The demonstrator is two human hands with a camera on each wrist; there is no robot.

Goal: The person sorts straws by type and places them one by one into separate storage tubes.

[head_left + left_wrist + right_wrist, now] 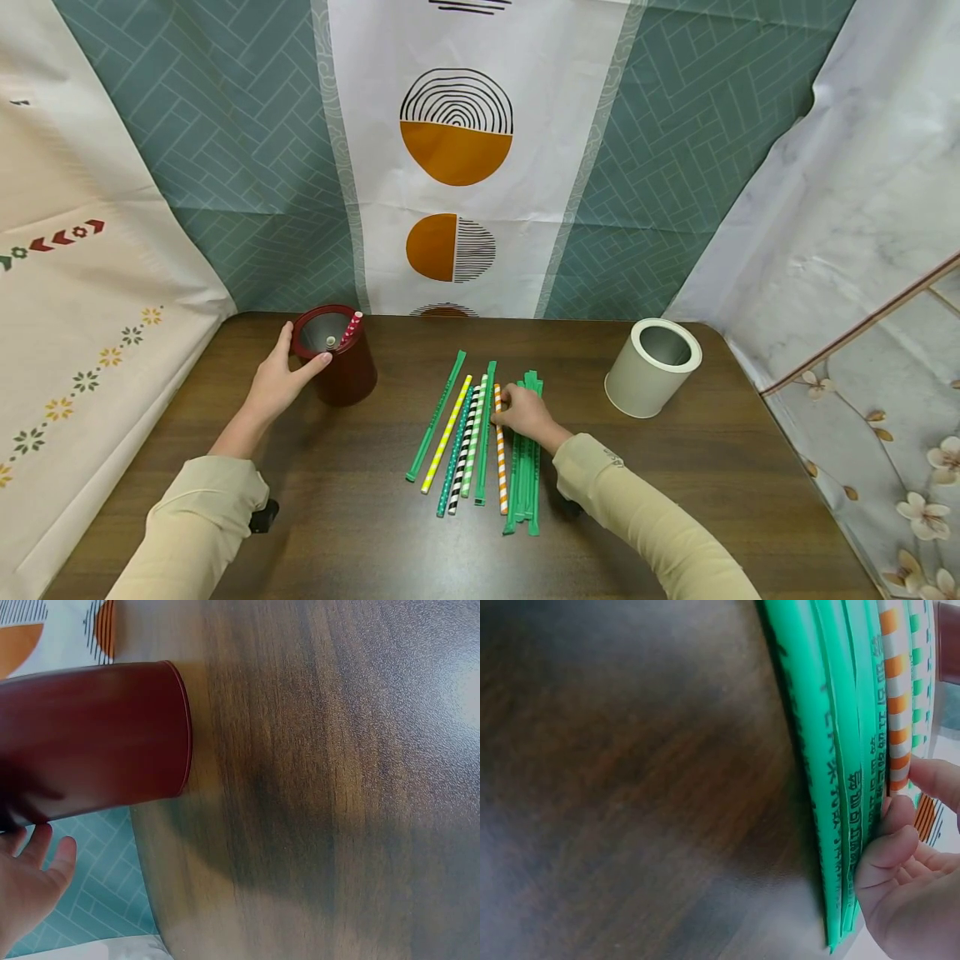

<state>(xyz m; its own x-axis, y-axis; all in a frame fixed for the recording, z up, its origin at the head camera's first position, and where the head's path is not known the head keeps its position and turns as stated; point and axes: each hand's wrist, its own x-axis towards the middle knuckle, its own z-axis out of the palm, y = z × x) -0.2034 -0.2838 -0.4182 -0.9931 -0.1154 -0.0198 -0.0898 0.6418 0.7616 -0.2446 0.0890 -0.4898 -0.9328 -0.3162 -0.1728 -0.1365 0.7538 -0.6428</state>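
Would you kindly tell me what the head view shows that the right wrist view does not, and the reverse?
Only the head view shows the left hand, the white cup and the yellow straw.

Only the right wrist view shows clear dark lettering along the green-wrapped straws.

Both show those green-wrapped straws, the orange-striped straw, the right hand with its fingers at that straw, and the dark wooden table.

Cloth-screened setting; sort of room cannot be told. Wood-grain worktop [337, 517] backed by teal-and-white hanging [465, 196], flanked by cream patterned cloth [82, 325] and floral marbled cloth [840, 283].
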